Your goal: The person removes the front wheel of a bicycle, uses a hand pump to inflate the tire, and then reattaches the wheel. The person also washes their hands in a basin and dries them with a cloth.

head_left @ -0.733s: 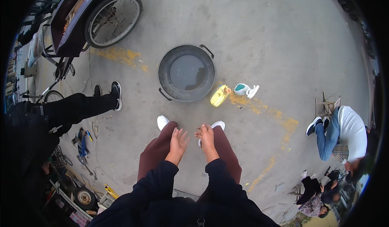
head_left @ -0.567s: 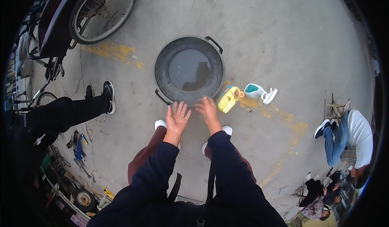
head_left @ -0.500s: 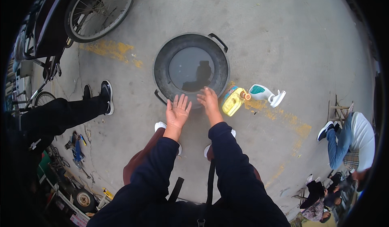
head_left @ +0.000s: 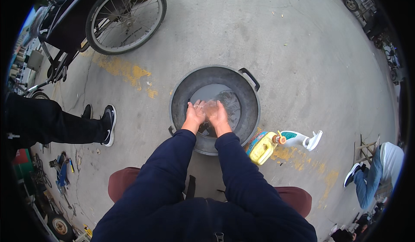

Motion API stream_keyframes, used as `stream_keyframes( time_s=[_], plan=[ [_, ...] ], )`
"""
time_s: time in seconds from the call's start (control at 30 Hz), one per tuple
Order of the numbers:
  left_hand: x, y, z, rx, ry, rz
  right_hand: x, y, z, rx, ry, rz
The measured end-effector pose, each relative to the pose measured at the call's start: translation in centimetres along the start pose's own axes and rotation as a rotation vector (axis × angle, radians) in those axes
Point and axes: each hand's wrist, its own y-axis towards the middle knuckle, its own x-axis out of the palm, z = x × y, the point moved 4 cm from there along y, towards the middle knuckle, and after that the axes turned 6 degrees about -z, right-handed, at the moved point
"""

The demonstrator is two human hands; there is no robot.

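Observation:
A wide dark grey metal pot (head_left: 248, 75) with black side handles stands on the ground before me, with water (head_left: 235, 116) in its bottom. Over it, my left hand (head_left: 196, 116) and my right hand (head_left: 219, 116) are cupped side by side at the water. Both are open, palms turned up and inward. Clear water glints between them, and ripples run across the surface. The right fingers are partly blurred. Against the pot's right side leans a yellow jug (head_left: 261, 151) with an orange cap, and beside it lies a white and green spray bottle (head_left: 298, 139).
A spoked cart wheel (head_left: 127, 19) stands at the far left. A person's dark shoe (head_left: 109, 125) is on the ground left of the pot. Another person in jeans (head_left: 365, 181) sits at the right. Tools (head_left: 62, 170) lie at the lower left.
Both hands have moved forward from the pot's near rim down to the water and come together. The still water now ripples. I have crouched lower, and the view has shifted.

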Motion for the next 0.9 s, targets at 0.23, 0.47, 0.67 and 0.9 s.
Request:
stream_keyframes(
  time_s=[0.23, 0.47, 0.67, 0.9],
  plan=[
    [2.1, -0.2, -6.3, 0.053, 0.554, 0.086, 6.5, -5.3, -2.3, -0.202, -1.102, -0.086],
    [-0.9, 3.4, -1.5, -0.163, -0.066, -0.423, 8.2, -5.6, 0.0, -0.331, -1.268, -0.283],
    [0.9, -0.7, -0.8, 0.210, 0.598, -0.117, 7.2, -3.5, 2.8, -0.263, -1.416, -0.234],
    [4.8, -4.6, -5.6, -0.381, 0.432, -0.512, 2.9, -1.3, -7.9, -0.840, -1.362, 0.369]
  ],
)
